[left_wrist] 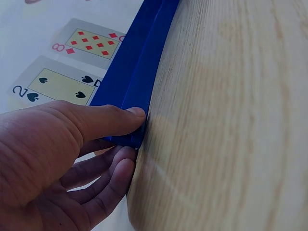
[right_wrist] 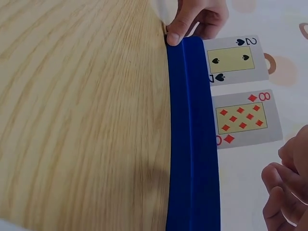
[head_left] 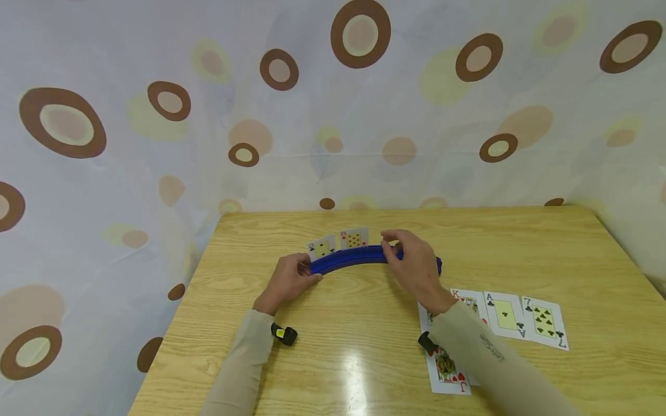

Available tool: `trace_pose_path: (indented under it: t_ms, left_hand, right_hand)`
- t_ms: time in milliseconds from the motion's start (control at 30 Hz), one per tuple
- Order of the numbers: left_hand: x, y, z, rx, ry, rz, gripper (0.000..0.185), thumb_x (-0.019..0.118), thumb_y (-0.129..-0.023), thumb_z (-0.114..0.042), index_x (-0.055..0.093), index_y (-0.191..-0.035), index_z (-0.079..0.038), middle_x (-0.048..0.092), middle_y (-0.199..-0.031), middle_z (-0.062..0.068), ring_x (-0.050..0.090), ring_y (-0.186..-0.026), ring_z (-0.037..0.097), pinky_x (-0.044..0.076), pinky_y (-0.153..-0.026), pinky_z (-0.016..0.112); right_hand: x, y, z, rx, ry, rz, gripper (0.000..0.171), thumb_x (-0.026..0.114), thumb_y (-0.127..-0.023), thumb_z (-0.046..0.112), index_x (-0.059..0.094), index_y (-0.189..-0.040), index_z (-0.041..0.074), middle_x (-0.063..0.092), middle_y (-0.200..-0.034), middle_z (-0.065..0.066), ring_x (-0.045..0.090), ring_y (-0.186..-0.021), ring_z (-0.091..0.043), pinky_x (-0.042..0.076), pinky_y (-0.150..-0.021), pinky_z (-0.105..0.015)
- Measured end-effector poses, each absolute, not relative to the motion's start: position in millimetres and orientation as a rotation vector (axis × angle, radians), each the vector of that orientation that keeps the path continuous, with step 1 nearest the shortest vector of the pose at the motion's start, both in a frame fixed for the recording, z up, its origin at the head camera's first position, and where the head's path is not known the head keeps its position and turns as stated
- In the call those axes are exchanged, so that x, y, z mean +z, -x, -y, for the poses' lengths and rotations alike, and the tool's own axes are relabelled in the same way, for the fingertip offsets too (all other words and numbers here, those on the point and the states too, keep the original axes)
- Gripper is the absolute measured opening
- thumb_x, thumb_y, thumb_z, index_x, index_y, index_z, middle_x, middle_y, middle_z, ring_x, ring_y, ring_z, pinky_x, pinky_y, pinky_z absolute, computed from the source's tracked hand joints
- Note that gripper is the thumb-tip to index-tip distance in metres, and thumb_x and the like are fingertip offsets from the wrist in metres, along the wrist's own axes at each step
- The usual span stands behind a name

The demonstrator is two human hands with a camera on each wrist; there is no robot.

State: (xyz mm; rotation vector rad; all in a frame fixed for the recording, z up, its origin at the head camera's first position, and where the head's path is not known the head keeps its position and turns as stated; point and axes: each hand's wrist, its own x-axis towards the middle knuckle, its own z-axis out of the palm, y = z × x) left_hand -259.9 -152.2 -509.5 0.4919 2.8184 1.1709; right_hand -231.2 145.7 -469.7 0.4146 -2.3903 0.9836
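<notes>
A curved blue playing card holder stands on the table. My left hand grips its left end, with the thumb on the front face and the fingers curled behind the end. Upright in the holder are a two of spades, nearest that hand, and an eight of diamonds to its right. Over the right part of the holder is my right hand, its thumb and forefinger apart and the other fingers loosely bent. No card shows in it.
Face-up cards lie at the right: a king of hearts, an ace of clubs, a seven of clubs and a jack of hearts. My right forearm partly covers them. A patterned cloth hangs behind the wooden table.
</notes>
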Motion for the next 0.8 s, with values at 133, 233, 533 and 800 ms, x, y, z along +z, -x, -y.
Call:
trace_pose_path:
  t_ms: [133, 233, 533, 800]
  left_hand:
    - [-509.2, 259.9, 151.1, 1.175, -0.502, -2.804, 0.021, 0.081, -0.085, -0.019, 0.065, -0.092, -0.007, 0.064, -0.082, 0.001, 0.061, -0.072, 0.012, 0.053, -0.068, 0.031]
    - [-508.3, 259.4, 150.4, 1.171, -0.491, -2.796, 0.021, 0.081, -0.085, -0.019, 0.065, -0.092, -0.007, 0.065, -0.083, 0.002, 0.061, -0.073, 0.012, 0.053, -0.068, 0.031]
    - [-507.9, 260.8, 150.9, 1.167, -0.489, -2.804, 0.021, 0.081, -0.084, -0.019, 0.065, -0.091, -0.008, 0.064, -0.082, 0.000, 0.061, -0.073, 0.012, 0.052, -0.068, 0.030]
    - [-506.7, 259.8, 152.4, 1.149, -0.500, -2.814, 0.021, 0.081, -0.084, -0.019, 0.065, -0.091, -0.007, 0.065, -0.083, 0.001, 0.061, -0.073, 0.011, 0.053, -0.068, 0.031]
  right_hand:
    - [-471.8, 236.6, -139.2, 0.970, -0.399, 2.379, 0.023, 0.069, -0.094, 0.016, 0.070, -0.116, 0.009, 0.072, -0.102, -0.003, 0.062, -0.071, -0.011, 0.044, -0.054, -0.029]
    - [-471.4, 240.2, -134.4, 0.981, -0.381, 2.389, 0.024, 0.070, -0.094, 0.017, 0.071, -0.116, 0.009, 0.072, -0.102, -0.002, 0.062, -0.071, -0.010, 0.044, -0.055, -0.028]
    - [-467.8, 250.8, -120.7, 1.027, -0.305, 2.437, 0.023, 0.069, -0.095, 0.020, 0.070, -0.117, 0.012, 0.072, -0.104, 0.000, 0.062, -0.075, -0.010, 0.047, -0.061, -0.030]
    - [-468.9, 254.5, -118.2, 1.065, -0.292, 2.442, 0.012, 0.067, -0.096, 0.022, 0.071, -0.105, 0.015, 0.072, -0.095, 0.001, 0.062, -0.073, -0.010, 0.049, -0.061, -0.031]
